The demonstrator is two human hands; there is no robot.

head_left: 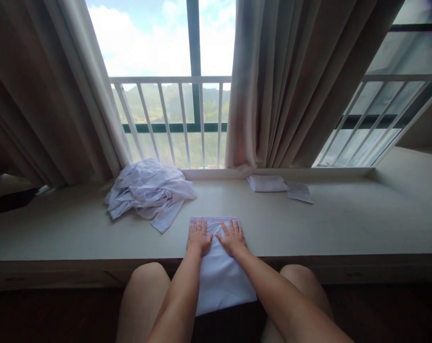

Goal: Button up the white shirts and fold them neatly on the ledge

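Note:
A white cloth (223,281) lies partly on the window-side ledge and hangs over its front edge between my knees. My left hand (199,237) rests flat on the cloth's left side, fingers stretched toward the window. On the right side of the same cloth, my right hand (232,237) presses flat with its fingers spread. The two thumbs point toward each other, and small creases show between them. A crumpled heap of white cloth (147,190) sits on the ledge to the left, beyond my left hand.
The pale ledge (344,224) runs across the view below a barred window (165,109). At its back right lie a folded white cloth (266,183) and a small flat greyish piece (299,192). Curtains (247,95) hang on both sides. A dark object (10,202) lies far left.

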